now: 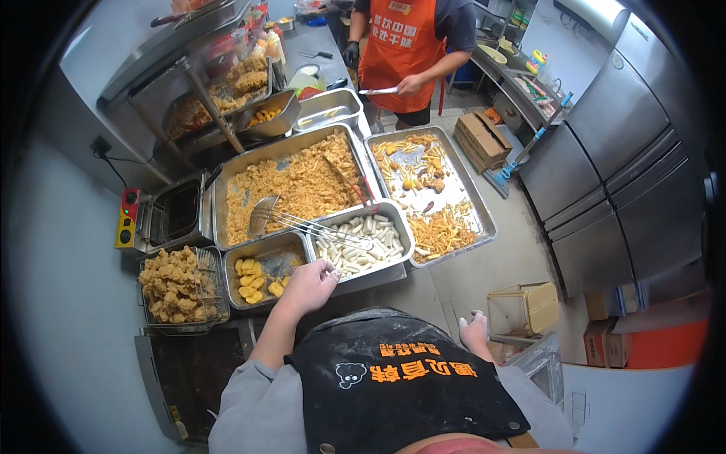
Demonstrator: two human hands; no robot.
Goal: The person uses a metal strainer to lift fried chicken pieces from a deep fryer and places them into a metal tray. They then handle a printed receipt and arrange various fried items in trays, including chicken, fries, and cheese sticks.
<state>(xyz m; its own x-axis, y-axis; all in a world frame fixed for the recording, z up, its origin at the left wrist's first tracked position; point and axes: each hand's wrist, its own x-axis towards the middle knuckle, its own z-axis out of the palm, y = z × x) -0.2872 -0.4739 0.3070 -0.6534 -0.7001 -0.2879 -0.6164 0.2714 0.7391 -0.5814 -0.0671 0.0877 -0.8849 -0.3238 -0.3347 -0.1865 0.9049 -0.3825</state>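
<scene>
My left hand [311,285] is at the near left corner of a steel pan [406,227] of white rice-cake sticks [363,244]; its fingers are curled, and whether they grip the rim or a stick cannot be told. Low at my right side, my right hand [475,329] hangs with its thumb apart and nothing in it. A wire skimmer [264,214] lies across the rice-cake pan and a big tray of fried crumbs [295,181]. Red-handled tongs [354,184] rest in that tray. Yellow nuggets [248,278] sit in a smaller pan beside my left hand.
Fried chicken fills a wire basket [212,284] at left, near a small fryer [176,210]. A tray [482,213] of fries stands at right. Across the counter, a person in an orange apron [402,51] holds a flat object. Behind my right hand is a bin [539,306].
</scene>
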